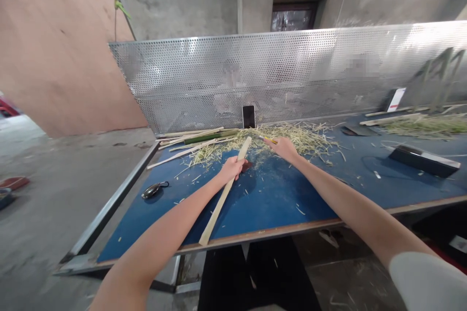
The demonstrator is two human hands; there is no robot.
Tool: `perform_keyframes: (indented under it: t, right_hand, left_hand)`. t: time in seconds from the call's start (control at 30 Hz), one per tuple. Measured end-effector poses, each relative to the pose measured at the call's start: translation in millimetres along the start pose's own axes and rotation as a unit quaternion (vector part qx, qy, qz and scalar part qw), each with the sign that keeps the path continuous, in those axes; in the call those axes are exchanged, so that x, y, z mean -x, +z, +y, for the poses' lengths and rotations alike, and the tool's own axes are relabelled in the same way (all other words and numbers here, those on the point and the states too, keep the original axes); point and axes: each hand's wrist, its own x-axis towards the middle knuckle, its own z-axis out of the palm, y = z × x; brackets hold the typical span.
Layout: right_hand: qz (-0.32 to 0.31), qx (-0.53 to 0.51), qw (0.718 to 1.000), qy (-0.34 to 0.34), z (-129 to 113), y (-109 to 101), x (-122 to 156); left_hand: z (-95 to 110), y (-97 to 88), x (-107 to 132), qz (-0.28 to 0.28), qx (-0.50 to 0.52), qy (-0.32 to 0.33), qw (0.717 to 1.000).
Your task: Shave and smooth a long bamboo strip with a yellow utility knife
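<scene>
My left hand (232,169) is closed around the middle of a long, flat, pale bamboo strip (220,204). The strip slants from the table's front edge up toward the back, its far end raised near the shavings. A small reddish-brown piece (247,165) shows under the fingers; its kind is unclear. My right hand (284,148) grips a slim yellow-handled knife (270,140), its short tip pointing left toward the strip's far end, apart from it. Beyond both hands lies a heap of thin bamboo shavings (306,140).
Bamboo strips and a green bamboo piece (204,138) lie at the back left of the blue table (277,204). A phone (248,116) leans against the perforated metal screen (292,73). A dark oval object (151,190) lies left; a black box (423,159) sits right.
</scene>
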Motion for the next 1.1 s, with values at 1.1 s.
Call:
perform_keyframes:
  t: [1.1]
  right_hand:
    - [-0.082,0.006,0.977,-0.194,-85,66,20]
  left_hand:
    - [-8,-41.6,-12,0.123,0.082,-0.014,0.989]
